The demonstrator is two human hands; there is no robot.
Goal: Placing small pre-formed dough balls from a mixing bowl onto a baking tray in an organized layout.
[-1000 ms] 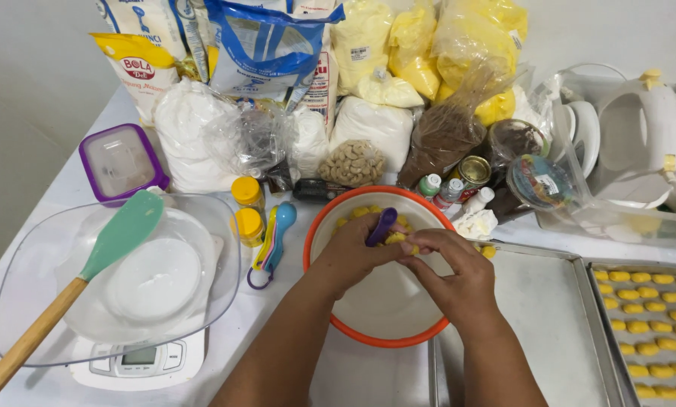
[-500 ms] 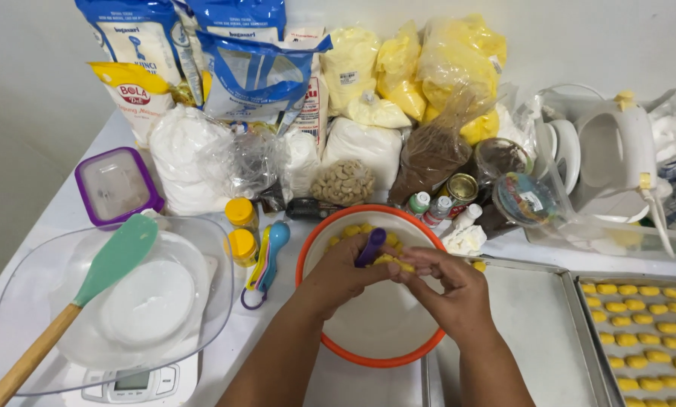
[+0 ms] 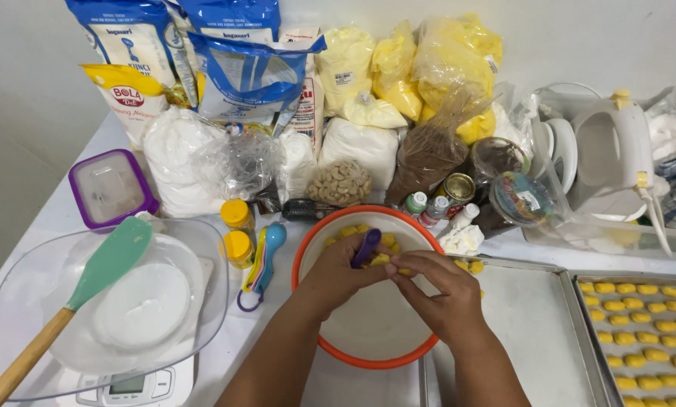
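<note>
just above your left hand (image 3: 336, 273), its grip closed on the purple scoop (image 3: 366, 247), your right hand (image 3: 437, 290) pinches yellow dough (image 3: 387, 260) at the scoop's lower end.

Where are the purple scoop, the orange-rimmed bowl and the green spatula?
purple scoop (image 3: 366, 246), head view, on its handle above the left hand.
orange-rimmed bowl (image 3: 302, 260), head view, on its left rim.
green spatula (image 3: 112, 260), head view, on its blade.

left hand (image 3: 336, 273): bare, no ring | right hand (image 3: 437, 292): bare | forearms: sleeveless, no watch
</note>
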